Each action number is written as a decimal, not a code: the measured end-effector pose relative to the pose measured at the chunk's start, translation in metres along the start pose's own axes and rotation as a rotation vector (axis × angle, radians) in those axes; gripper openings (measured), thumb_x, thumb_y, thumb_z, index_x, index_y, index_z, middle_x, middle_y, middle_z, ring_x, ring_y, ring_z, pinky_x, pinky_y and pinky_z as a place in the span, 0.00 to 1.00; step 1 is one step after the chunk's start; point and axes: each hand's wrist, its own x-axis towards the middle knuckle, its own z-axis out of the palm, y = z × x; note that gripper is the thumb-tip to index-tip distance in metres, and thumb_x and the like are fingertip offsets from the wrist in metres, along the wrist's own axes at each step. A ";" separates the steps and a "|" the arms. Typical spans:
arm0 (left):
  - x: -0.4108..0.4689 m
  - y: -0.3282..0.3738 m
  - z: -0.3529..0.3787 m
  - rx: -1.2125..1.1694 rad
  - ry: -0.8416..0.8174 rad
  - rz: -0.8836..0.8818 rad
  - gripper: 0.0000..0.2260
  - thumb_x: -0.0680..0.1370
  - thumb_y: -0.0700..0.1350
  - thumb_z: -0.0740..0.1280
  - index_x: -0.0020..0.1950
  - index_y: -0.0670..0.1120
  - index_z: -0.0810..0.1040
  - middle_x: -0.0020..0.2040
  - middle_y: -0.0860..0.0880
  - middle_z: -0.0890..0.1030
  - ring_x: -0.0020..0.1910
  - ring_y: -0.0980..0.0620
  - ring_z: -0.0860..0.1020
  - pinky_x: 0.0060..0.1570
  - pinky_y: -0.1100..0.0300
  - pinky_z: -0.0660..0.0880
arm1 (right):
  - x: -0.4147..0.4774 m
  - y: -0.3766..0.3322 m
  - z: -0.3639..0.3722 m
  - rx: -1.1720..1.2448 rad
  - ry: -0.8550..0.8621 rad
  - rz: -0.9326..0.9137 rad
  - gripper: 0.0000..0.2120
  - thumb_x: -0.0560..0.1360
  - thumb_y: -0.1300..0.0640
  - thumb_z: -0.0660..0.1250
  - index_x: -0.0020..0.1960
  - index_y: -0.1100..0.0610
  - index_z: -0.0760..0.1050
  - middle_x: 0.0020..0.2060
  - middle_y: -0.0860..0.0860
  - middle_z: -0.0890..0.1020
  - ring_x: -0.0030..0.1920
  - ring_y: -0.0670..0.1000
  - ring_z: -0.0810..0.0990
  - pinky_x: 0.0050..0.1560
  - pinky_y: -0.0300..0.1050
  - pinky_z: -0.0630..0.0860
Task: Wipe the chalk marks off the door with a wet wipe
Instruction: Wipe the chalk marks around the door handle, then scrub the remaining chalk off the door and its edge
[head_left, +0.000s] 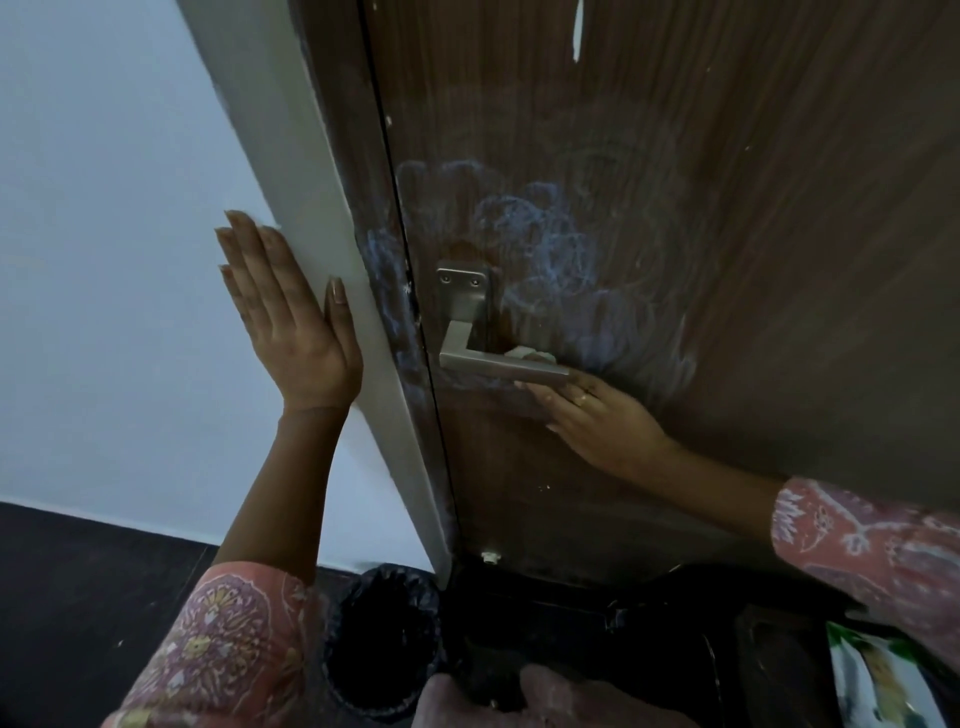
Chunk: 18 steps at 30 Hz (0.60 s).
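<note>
The right hand (597, 421) pinched the wet wipe (530, 355) behind the lever handle (498, 364); chalk marks (540, 244) lay above. The left hand (285, 317) rested flat and spread, farther off.

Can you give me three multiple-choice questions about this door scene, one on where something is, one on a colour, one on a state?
1. Where is the wet wipe?
A. In the bin
B. Behind the door handle, pressed to the door by the right hand
C. On the floor

2. What colour are the chalk marks?
A. Red
B. Green
C. Pale bluish white

3. What is the left hand doing?
A. Resting open and flat on the white door frame
B. Gripping the handle
C. Holding a wipe packet

Answers: 1 B, the wipe shows just above the lever at the fingertips. 2 C, pale scribbles surround the handle. 3 A, fingers are spread with nothing held.
</note>
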 end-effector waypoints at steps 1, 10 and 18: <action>0.000 0.000 0.000 0.001 -0.001 -0.003 0.23 0.80 0.40 0.58 0.70 0.31 0.55 0.69 0.29 0.57 0.77 0.53 0.43 0.76 0.54 0.45 | -0.005 -0.002 0.003 0.039 -0.021 0.025 0.26 0.73 0.45 0.68 0.67 0.57 0.71 0.63 0.49 0.77 0.62 0.49 0.76 0.65 0.43 0.70; 0.001 -0.002 -0.001 -0.012 -0.019 0.016 0.22 0.80 0.39 0.58 0.69 0.31 0.55 0.67 0.26 0.61 0.69 0.31 0.55 0.76 0.55 0.45 | 0.043 -0.036 0.019 -0.199 -0.181 -0.218 0.32 0.81 0.47 0.52 0.74 0.62 0.41 0.76 0.54 0.49 0.75 0.52 0.49 0.74 0.47 0.47; 0.002 0.001 0.000 -0.031 -0.007 0.005 0.27 0.79 0.40 0.58 0.76 0.38 0.51 0.67 0.26 0.63 0.76 0.56 0.42 0.76 0.56 0.45 | 0.048 -0.033 0.011 0.295 -0.217 0.049 0.32 0.79 0.48 0.58 0.75 0.59 0.46 0.75 0.53 0.55 0.74 0.50 0.57 0.71 0.48 0.62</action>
